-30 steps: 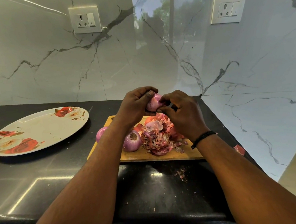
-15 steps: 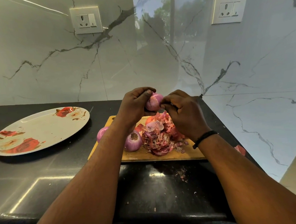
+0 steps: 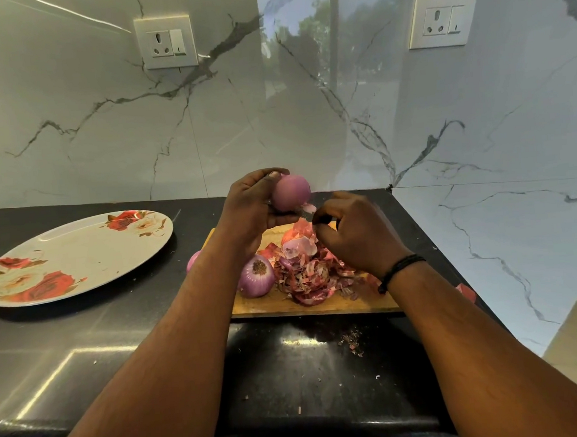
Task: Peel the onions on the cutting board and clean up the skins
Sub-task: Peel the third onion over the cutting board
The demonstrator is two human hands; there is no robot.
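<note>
A: Nearest, on the worktop [image 3: 83, 335]?
B: The cutting board [image 3: 320, 304], bearing a skin pile [image 3: 309, 271] and, left of it, two peeled onions [image 3: 255, 276].

A: Above the board?
B: The right hand [image 3: 356, 237], fingers curled, pinching a skin scrap [image 3: 308, 209]; the left hand [image 3: 250, 209], fingers wrapped round a peeled onion [image 3: 291, 192].

A: Beyond?
B: A floral plate [image 3: 74, 257], left of the board.

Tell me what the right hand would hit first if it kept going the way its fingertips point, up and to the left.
Likely the onion gripped in the left hand: the right hand has its curled fingertips just below it, by a loose flap of skin. Depth is unclear.
</note>
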